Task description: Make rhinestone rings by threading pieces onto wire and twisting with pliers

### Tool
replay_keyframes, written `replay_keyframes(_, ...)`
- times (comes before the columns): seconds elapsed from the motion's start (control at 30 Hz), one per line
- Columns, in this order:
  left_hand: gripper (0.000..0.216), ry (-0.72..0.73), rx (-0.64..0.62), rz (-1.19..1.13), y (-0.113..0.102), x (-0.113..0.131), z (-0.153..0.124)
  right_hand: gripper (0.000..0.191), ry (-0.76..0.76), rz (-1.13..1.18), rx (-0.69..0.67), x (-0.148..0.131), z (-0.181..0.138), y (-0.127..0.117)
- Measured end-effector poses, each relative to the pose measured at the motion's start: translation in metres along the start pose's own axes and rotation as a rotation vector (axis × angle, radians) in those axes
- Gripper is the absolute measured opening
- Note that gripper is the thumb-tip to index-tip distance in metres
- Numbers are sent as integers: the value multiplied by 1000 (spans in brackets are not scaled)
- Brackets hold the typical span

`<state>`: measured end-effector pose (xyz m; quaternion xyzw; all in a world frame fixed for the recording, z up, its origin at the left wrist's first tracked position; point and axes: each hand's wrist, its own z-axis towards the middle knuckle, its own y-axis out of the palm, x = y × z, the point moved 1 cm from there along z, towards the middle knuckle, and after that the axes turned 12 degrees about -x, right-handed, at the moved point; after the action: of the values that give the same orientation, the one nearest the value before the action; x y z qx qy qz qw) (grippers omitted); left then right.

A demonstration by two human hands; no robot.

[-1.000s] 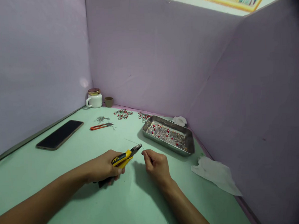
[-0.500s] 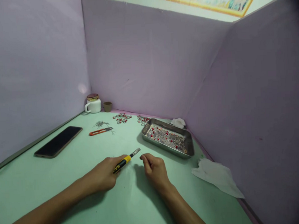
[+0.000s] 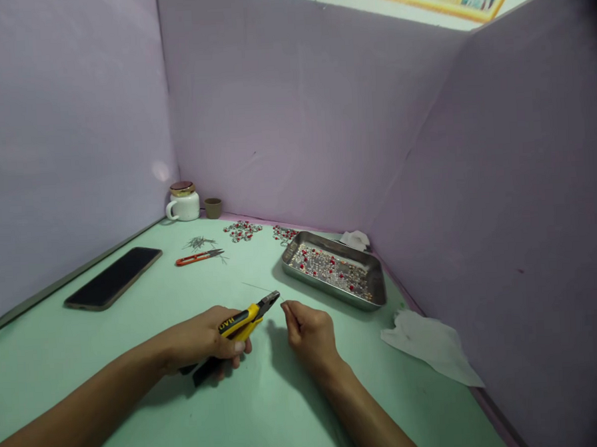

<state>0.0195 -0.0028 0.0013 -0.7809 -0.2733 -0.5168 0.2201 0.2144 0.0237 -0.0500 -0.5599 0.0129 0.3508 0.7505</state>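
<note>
The left hand clenches yellow-handled pliers around both grips, its forearm lying low across the surface. The pliers' nose sits just beside the right hand, whose fingers pinch a thin wire running up and left past the nose. The step in hand appears to be bringing wire and pliers together; the next move calls for seating the wire in the nose.
</note>
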Motion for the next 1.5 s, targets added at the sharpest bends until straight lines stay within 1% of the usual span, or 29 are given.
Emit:
replay_keyframes(0.2, 21, 15, 9, 58, 2, 5, -1, 28, -18, -127, 24, -2, 0, 0)
replay_keyframes(0.3, 19, 0, 15, 69, 2, 3, 0, 28, -21, -158, 26, -2, 0, 0)
replay_keyframes(0.37, 15, -23, 40, 110, 2, -1, 1, 28, -19, -153, 22, -2, 0, 0)
replay_keyframes(0.43, 8, -42, 90, 206, 2, -3, 3, 28, -3, -134, 8, -3, 0, 0)
replay_keyframes(0.53, 3, -36, 189, 430, 2, -5, 6, 28, 39, -84, -23, -4, -1, 1)
replay_keyframes(0.6, 12, -18, 260, 574, 4, -7, 7, 29, 69, -43, -47, -5, 0, 2)
replay_keyframes(0.67, 26, -25, 337, 682, 5, -9, 8, 30, 93, -11, -68, -5, 0, 3)
replay_keyframes(0.77, 40, -62, 427, 750, 7, -11, 8, 32, 109, 13, -75, -4, 1, 4)
replay_keyframes(0.83, 40, -23, 405, 732, 7, -10, 8, 32, 104, 35, -66, -3, 1, 4)
replay_keyframes(0.9, 29, 22, 323, 650, 6, -8, 8, 31, 88, 74, -54, -2, 1, 4)
replay_keyframes(1.0, 9, 5, 181, 382, 4, -6, 5, 29, 64, 128, -37, -2, 1, 3)
replay_keyframes(1.03, 7, -6, 131, 275, 4, -5, 4, 29, 60, 139, -32, -2, 1, 3)
replay_keyframes(1.1, 9, -17, 39, 103, 4, -4, 2, 29, 55, 154, -31, -2, 1, 3)
replay_keyframes(1.13, 10, -30, 11, 58, 5, -3, 1, 29, 53, 161, -36, -2, 1, 3)
replay_keyframes(1.17, 9, -44, 11, 52, 5, -2, 1, 30, 55, 168, -43, -2, 1, 4)
replay_keyframes(1.23, 5, -61, 90, 158, 5, -1, 2, 29, 59, 186, -60, -2, 1, 6)
replay_keyframes(1.27, 3, -40, 143, 264, 5, 0, 3, 29, 66, 196, -69, -1, 2, 7)
replay_keyframes(1.3, 7, -14, 193, 379, 5, 0, 4, 29, 78, 208, -75, -1, 2, 8)
replay_keyframes(1.37, 24, 7, 279, 595, 6, 0, 6, 29, 107, 225, -88, -1, 2, 8)
replay_keyframes(1.43, 43, -56, 361, 754, 7, -3, 7, 29, 133, 232, -103, -1, 2, 9)
replay_keyframes(1.5, 56, -150, 425, 873, 8, -6, 8, 30, 146, 241, -117, -1, 2, 10)
